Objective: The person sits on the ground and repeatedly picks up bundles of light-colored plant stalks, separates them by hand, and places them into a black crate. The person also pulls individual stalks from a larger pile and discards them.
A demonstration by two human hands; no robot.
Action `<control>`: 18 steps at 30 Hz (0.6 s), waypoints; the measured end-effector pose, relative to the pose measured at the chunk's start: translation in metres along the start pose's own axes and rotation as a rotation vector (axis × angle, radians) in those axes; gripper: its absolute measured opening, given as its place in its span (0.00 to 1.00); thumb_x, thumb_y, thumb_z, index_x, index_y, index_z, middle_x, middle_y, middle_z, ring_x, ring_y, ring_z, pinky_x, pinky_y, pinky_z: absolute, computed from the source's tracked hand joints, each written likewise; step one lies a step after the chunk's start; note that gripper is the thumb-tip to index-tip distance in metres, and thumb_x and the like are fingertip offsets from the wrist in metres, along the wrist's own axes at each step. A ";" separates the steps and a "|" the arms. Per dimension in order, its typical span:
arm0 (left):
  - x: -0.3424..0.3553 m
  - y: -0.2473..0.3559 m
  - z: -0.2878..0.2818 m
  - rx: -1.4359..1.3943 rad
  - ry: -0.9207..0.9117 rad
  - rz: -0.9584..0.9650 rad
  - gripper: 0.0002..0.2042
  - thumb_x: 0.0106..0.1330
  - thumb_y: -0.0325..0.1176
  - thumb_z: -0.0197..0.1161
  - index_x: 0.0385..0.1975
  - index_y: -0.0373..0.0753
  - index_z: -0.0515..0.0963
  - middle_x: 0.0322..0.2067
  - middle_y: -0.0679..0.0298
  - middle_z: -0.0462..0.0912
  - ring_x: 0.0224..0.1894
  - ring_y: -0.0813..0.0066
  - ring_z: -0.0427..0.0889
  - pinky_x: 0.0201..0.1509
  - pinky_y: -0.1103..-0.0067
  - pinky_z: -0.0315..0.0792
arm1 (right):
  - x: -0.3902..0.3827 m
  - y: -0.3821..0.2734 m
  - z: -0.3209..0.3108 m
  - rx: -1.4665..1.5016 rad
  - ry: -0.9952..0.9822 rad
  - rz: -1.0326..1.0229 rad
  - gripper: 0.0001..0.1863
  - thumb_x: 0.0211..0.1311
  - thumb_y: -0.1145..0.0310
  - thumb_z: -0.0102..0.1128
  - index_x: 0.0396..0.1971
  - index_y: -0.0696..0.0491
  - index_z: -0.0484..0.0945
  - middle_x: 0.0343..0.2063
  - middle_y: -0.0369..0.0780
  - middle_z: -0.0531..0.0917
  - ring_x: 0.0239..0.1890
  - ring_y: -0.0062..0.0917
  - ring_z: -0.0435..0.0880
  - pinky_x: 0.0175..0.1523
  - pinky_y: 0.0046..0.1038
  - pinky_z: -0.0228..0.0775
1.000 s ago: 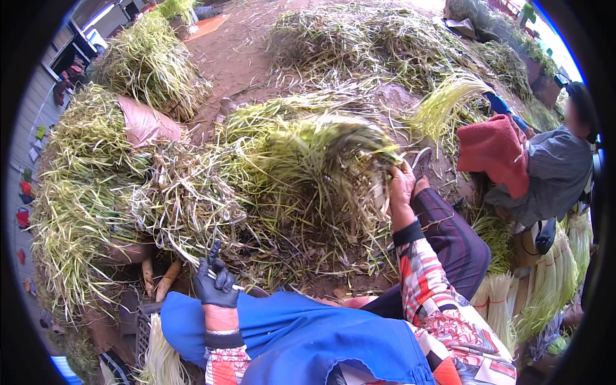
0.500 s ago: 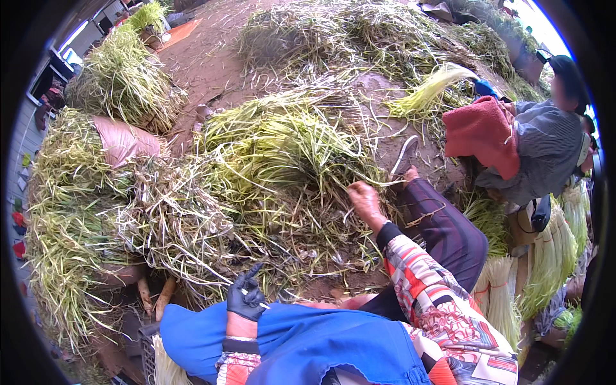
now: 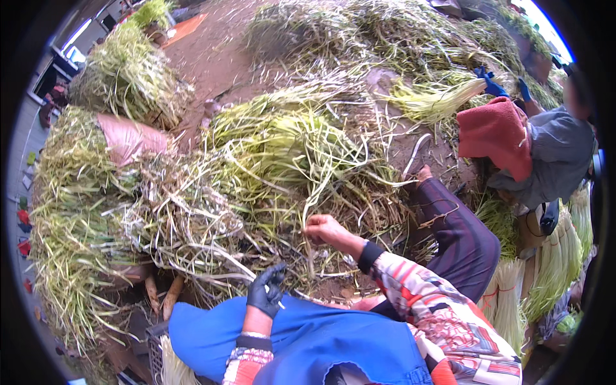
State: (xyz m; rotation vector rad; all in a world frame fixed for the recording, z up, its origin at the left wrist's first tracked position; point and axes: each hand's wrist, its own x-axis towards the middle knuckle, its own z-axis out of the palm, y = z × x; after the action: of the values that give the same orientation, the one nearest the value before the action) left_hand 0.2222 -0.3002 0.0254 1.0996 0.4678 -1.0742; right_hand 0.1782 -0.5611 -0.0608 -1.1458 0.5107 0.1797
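My right hand (image 3: 330,232) is bare and pinches a long, pale green leafy stalk (image 3: 312,199) near the middle of the view. The leaves of that stalk trail up over the pile of green stalks (image 3: 289,144) in front of me. My left hand (image 3: 265,292), in a dark glove, is curled closed above my blue apron (image 3: 308,333). A short white stalk end sticks out beside its palm, and the rest of what it grips is mostly hidden by the fingers.
Withered leaves (image 3: 183,212) heap up at the left, with a pink sack (image 3: 131,138) on the stalks. At right a co-worker (image 3: 545,151) in blue gloves holds a pale bunch (image 3: 443,99). Tied bundles (image 3: 504,292) stand at lower right, and a dark crate (image 3: 156,356) at lower left.
My right hand has moved left and nearer to me, drawing a leafy stalk from the pile. My left hand has shifted slightly right, its fingers more curled. The co-worker's pale bunch has been lowered.
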 end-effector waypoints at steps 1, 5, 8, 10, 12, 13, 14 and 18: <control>0.000 -0.001 0.002 0.001 -0.015 0.021 0.17 0.68 0.39 0.57 0.49 0.34 0.78 0.26 0.66 0.82 0.08 0.89 0.56 0.10 0.87 0.48 | -0.021 -0.002 0.010 -0.044 -0.183 0.022 0.08 0.61 0.68 0.63 0.25 0.54 0.78 0.17 0.30 0.75 0.20 0.14 0.72 0.24 0.21 0.63; -0.001 -0.012 0.017 0.219 0.088 0.095 0.15 0.65 0.36 0.62 0.48 0.36 0.79 0.36 0.63 0.85 0.08 0.91 0.55 0.11 0.87 0.47 | -0.077 -0.009 0.047 -0.499 -0.506 -0.045 0.11 0.62 0.66 0.62 0.25 0.56 0.76 0.19 0.29 0.75 0.25 0.12 0.69 0.30 0.23 0.64; -0.005 -0.019 0.022 0.191 0.087 0.045 0.09 0.64 0.34 0.65 0.40 0.40 0.80 0.26 0.70 0.81 0.09 0.90 0.57 0.11 0.86 0.48 | -0.092 -0.011 0.063 -0.480 -0.512 -0.058 0.09 0.62 0.66 0.62 0.28 0.58 0.78 0.21 0.32 0.78 0.27 0.15 0.72 0.35 0.26 0.69; -0.007 -0.020 0.022 0.170 0.076 -0.014 0.03 0.62 0.31 0.66 0.31 0.43 0.79 0.17 0.76 0.71 0.09 0.88 0.57 0.12 0.85 0.48 | -0.095 -0.012 0.067 -0.466 -0.507 -0.020 0.10 0.61 0.66 0.62 0.31 0.58 0.80 0.23 0.36 0.81 0.29 0.18 0.76 0.38 0.29 0.72; -0.009 -0.021 0.020 0.245 0.037 -0.001 0.03 0.62 0.31 0.66 0.32 0.43 0.79 0.17 0.76 0.72 0.10 0.88 0.58 0.12 0.85 0.49 | -0.099 -0.011 0.067 -0.559 -0.460 -0.044 0.11 0.60 0.64 0.63 0.31 0.58 0.80 0.24 0.38 0.82 0.29 0.19 0.77 0.38 0.30 0.72; -0.009 -0.022 0.020 0.305 0.059 -0.004 0.04 0.61 0.32 0.67 0.32 0.43 0.79 0.17 0.76 0.72 0.10 0.88 0.58 0.12 0.86 0.50 | -0.102 -0.011 0.068 -0.614 -0.437 -0.019 0.12 0.60 0.63 0.63 0.31 0.58 0.81 0.24 0.38 0.83 0.29 0.19 0.78 0.37 0.30 0.72; -0.009 -0.023 0.021 0.307 0.057 0.012 0.05 0.60 0.32 0.68 0.32 0.43 0.79 0.16 0.77 0.71 0.10 0.89 0.60 0.13 0.86 0.50 | -0.105 -0.009 0.068 -0.569 -0.411 -0.048 0.14 0.60 0.61 0.64 0.30 0.58 0.81 0.24 0.40 0.83 0.28 0.21 0.78 0.36 0.31 0.72; -0.009 -0.025 0.023 0.312 0.049 0.020 0.08 0.57 0.28 0.70 0.35 0.41 0.79 0.15 0.77 0.70 0.10 0.88 0.60 0.12 0.86 0.51 | -0.108 -0.003 0.063 -0.410 -0.486 0.073 0.16 0.61 0.59 0.65 0.27 0.58 0.81 0.20 0.33 0.79 0.24 0.16 0.75 0.29 0.25 0.69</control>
State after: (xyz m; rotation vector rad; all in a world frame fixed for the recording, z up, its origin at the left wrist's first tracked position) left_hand 0.1919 -0.3178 0.0305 1.4047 0.3330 -1.1287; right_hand 0.1035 -0.4925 0.0121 -1.4240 0.0806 0.6317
